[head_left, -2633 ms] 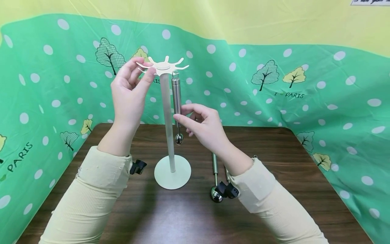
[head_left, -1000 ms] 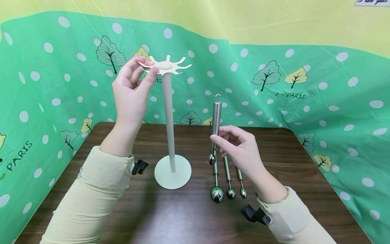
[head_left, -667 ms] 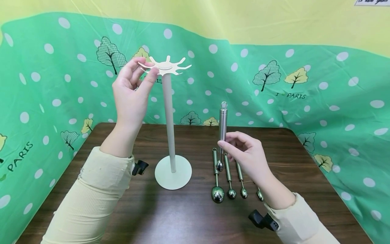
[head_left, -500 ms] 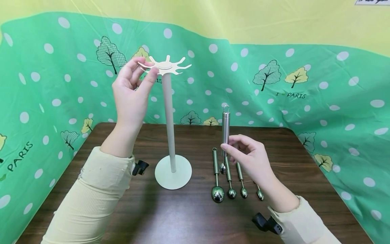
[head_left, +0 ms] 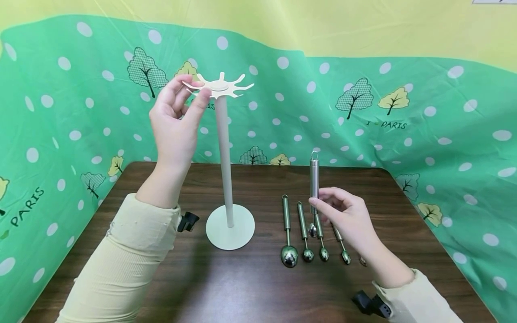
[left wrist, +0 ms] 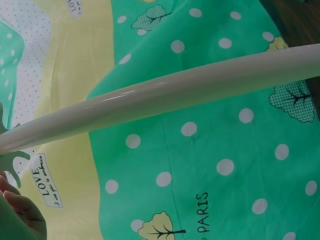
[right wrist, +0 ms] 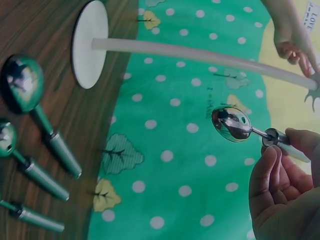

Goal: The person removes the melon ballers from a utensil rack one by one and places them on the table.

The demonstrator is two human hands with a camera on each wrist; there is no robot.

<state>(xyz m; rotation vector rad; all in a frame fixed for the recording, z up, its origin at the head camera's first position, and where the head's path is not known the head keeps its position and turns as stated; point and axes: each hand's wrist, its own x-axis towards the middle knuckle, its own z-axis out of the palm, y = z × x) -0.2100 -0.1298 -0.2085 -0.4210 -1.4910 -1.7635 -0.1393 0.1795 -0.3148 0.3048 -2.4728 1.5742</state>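
My left hand [head_left: 173,128] pinches an arm of the pale hook stand [head_left: 224,157], at the ring of prongs on top. A steel melon baller [head_left: 314,179] is in my right hand [head_left: 348,220], its handle pinched between thumb and fingers. It stands upright, wire loop up and small scoop down, above the table to the right of the stand. In the right wrist view the scoop of this melon baller [right wrist: 232,124] shows a small hole. The left wrist view shows the stand's pole [left wrist: 165,95] close up, with part of my left hand [left wrist: 22,210] at the lower left.
Several more steel melon ballers lie in a row on the dark wooden table [head_left: 258,291], the largest-headed melon baller [head_left: 289,255] leftmost. One at the right is mostly hidden behind my right forearm. A green patterned cloth [head_left: 274,107] hangs round the table's back and sides.
My right hand has taken the melon baller away from the stand's hooks, right and down over the row, uncovering more of the row. My left hand keeps its pinch on the stand.
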